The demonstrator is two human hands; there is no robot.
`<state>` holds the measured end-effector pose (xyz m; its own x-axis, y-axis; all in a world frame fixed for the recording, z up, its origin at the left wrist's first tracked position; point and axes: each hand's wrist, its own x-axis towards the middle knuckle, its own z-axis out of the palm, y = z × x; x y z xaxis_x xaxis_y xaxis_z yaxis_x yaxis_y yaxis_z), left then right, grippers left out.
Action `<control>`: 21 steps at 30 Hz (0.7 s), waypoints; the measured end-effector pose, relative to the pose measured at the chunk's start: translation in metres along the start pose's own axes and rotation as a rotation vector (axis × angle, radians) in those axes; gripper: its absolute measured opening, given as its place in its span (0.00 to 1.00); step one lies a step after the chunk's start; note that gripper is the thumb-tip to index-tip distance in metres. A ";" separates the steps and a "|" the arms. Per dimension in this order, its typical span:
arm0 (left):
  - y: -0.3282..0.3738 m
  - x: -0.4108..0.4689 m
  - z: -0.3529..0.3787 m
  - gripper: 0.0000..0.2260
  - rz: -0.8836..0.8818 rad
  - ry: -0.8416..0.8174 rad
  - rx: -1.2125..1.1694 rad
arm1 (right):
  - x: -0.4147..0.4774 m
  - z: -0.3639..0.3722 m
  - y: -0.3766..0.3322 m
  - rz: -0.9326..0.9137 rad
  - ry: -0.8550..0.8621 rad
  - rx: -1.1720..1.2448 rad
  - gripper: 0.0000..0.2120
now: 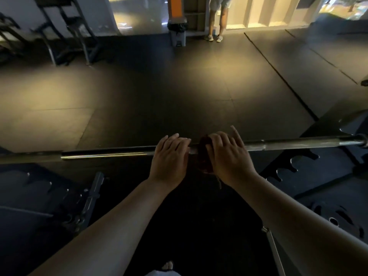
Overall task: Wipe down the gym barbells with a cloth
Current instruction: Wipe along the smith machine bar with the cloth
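Both arms reach forward from the bottom of the view, forearms bare and angled in toward each other, so that the two hands sit close together near the middle of the barbell. The barbell lies level across the whole view, left to right, resting at its right end on a dark rack with notched hooks.

The left hand lies palm down on top of the barbell. Its fingers are nearly straight and close together, draped over the steel with the tips reaching past the far side; it rests there and does not clench. The wrist is level with the forearm.

The right hand is just beside it, apart by a narrow gap in which bare steel shows. This hand is clamped on a dark red cloth that is folded round the barbell. The first fingers bend over the top of the cloth, while an outer finger sticks up straight, clear of the barbell. The thumb is hidden below. A loose end of the cloth hangs down under the palm.

Beyond the barbell lies a floor of dark mats with pools of yellow light. At the far edge stand a bin and the legs of another person; a dark metal frame is at the upper left.
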<state>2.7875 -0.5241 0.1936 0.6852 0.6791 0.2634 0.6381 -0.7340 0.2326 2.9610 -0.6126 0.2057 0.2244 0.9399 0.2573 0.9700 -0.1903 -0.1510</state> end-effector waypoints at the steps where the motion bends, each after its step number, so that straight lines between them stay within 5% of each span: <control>1: 0.001 0.000 0.000 0.20 -0.009 -0.012 0.006 | 0.004 -0.002 -0.009 0.059 -0.027 0.015 0.22; 6: 0.003 -0.003 -0.005 0.23 -0.024 -0.046 -0.030 | -0.008 0.010 -0.030 -0.011 -0.086 -0.002 0.29; 9: 0.003 -0.002 -0.004 0.21 -0.026 -0.019 -0.029 | -0.005 0.001 -0.001 -0.077 -0.039 -0.036 0.23; 15: 0.007 -0.001 0.000 0.21 -0.056 -0.017 -0.011 | -0.004 0.002 -0.034 0.150 -0.082 0.077 0.22; 17: 0.006 -0.002 0.000 0.23 -0.035 -0.030 -0.017 | -0.015 0.013 -0.041 0.071 -0.070 0.062 0.33; 21: 0.007 0.000 -0.006 0.24 -0.028 -0.056 -0.012 | -0.015 0.009 -0.007 -0.058 -0.052 0.029 0.29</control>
<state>2.7899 -0.5292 0.2004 0.6862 0.6982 0.2042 0.6529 -0.7149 0.2503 2.9501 -0.6232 0.1945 0.1624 0.9626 0.2169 0.9780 -0.1278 -0.1652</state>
